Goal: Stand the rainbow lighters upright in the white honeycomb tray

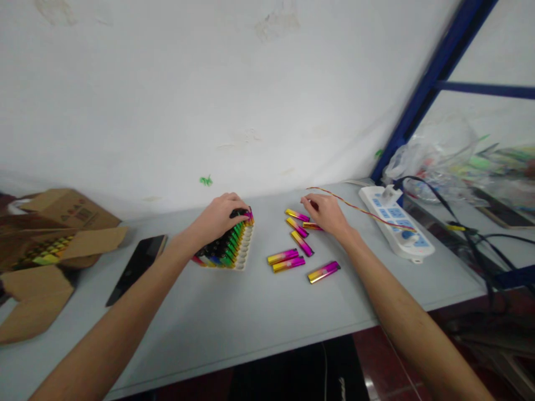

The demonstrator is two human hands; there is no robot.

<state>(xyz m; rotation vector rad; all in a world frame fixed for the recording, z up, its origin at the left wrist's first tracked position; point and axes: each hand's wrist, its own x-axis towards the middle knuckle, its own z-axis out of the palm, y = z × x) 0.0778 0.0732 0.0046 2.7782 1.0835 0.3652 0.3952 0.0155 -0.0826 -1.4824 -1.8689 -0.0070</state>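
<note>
At the back right corner of a white tray (241, 262) packed with lighters, my left hand (223, 214) pinches a purple-and-gold lighter (249, 216) standing in its slot. Green-and-gold lighters (232, 245) with black tops fill rows beside it, and the tray's right edge shows a line of bare slots. My right hand (326, 211) is curled over the table with fingertips together; what they hold, if anything, is hidden. One lighter (311, 226) lies partly under it, with another lighter (297, 215) just left of its fingers. Several more purple-and-gold lighters (288, 264) lie loose between the tray and my right arm.
A black phone (136, 267) and an opened cardboard box (79, 211) of lighters are on the left. A white power strip (395, 223) lies at right, with a red-and-yellow twisted wire (359, 207) reaching toward my right hand. Blue shelf posts (418, 100) and plastic bags (434, 161) stand beyond.
</note>
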